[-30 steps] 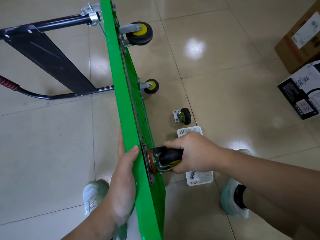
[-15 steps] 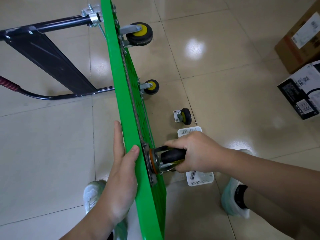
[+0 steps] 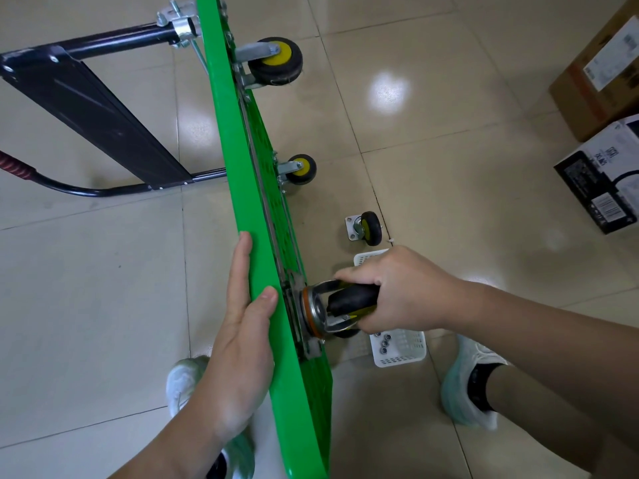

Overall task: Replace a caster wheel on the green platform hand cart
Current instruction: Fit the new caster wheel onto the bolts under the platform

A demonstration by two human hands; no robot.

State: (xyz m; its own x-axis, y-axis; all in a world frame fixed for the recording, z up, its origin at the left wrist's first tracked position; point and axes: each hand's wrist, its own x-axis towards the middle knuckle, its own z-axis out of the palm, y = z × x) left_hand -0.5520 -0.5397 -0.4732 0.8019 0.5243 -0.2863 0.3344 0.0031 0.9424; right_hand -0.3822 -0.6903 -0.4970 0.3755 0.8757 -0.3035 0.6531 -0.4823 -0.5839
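At lower centre the left hand (image 3: 242, 326) has flattened, fingers straight, against the upended green plastic cart platform (image 3: 238, 160), bracing it as the right hand (image 3: 397, 288) grips the black-and-yellow caster wheel (image 3: 349, 299) against its underside, seemingly for fastening.

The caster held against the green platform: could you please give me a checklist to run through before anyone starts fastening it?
1. Platform steadied: the green platform stands on edge, with the left hand flat against its face and the thumb over the rim. Ok.
2. Caster held: the right hand grips the caster by its wheel, with the plate against the underside. Ok.
3. Plate holes lined up with the platform's holes: cannot tell.
4. Nuts within reach: nuts lie in the white basket on the floor below the right hand. Ok.
5. A hand free to pick them up: both are busy. Not ok.
6. Loose caster clear of the feet, beyond the basket: ok.
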